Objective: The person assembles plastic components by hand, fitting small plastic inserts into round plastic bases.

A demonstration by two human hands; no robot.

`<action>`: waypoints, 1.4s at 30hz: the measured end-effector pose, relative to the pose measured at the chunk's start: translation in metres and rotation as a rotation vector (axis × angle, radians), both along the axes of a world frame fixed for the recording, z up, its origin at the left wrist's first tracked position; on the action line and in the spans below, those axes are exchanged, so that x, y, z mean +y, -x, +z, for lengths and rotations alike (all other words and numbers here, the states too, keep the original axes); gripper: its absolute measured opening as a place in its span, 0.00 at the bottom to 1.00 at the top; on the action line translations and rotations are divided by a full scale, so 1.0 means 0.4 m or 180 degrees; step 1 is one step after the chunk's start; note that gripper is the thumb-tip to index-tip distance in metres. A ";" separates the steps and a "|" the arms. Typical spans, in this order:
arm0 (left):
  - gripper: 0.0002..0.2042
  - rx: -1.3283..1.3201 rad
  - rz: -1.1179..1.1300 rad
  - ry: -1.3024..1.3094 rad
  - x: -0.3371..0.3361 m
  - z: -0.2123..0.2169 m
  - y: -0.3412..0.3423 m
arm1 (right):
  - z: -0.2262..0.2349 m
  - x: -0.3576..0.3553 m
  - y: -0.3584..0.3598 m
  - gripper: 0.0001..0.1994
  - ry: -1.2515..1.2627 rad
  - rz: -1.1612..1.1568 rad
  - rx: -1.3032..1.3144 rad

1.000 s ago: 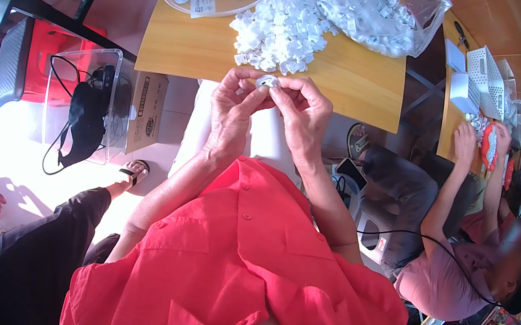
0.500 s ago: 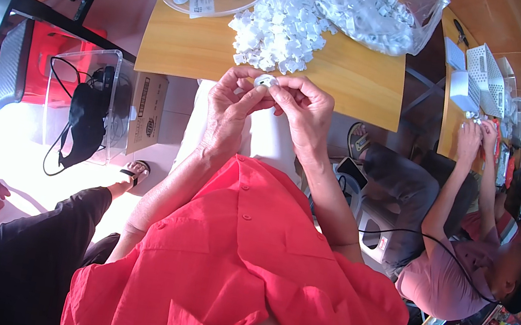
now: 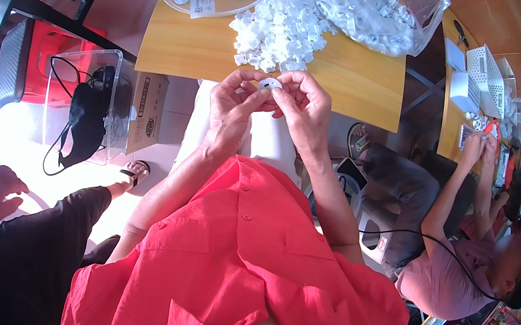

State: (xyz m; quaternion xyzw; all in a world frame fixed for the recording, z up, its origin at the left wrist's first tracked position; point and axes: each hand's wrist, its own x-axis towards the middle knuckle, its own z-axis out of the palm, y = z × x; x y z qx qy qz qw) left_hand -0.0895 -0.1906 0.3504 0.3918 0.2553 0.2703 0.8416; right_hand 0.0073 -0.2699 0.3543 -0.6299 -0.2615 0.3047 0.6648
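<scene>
Between my fingertips is a small round white plastic piece (image 3: pixel 269 84) with a dark slot in its face. My left hand (image 3: pixel 238 98) pinches its left side, and my right hand (image 3: pixel 302 106) grips it from the right with thumb and fingers. Both hands are held just off the near edge of the wooden table (image 3: pixel 189 53). Right beyond them lies a heap of small white plastic pieces (image 3: pixel 275 34). A clear round tray (image 3: pixel 243 1) at the far left holds several round white pieces and a small printed label.
A clear plastic bag (image 3: pixel 374 16) full of white pieces lies at the table's far right. Left of the table stand a cardboard box (image 3: pixel 147 112), a clear bin (image 3: pixel 107 130) and a red stool (image 3: pixel 51 52). A co-worker (image 3: pixel 456 271) sits at another table on the right.
The round white piece has tilted slightly and shifted a little to the right in my fingers. The co-worker's hands on the right and another person's hand at the left have moved.
</scene>
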 end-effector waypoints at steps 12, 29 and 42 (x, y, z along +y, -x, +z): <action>0.15 -0.0051 -0.0336 -0.0156 0.017 -0.011 0.001 | 0.020 0.010 0.004 0.01 0.0095 -0.0212 0.0031; 0.08 0.0211 0.0019 -0.0155 0.027 -0.038 0.007 | -0.015 0.029 0.027 0.01 0.0301 -0.0122 -0.0523; 0.10 0.1001 0.0427 -0.1823 0.245 0.000 -0.060 | -0.042 0.035 -0.066 0.07 0.0270 -0.0780 -0.1057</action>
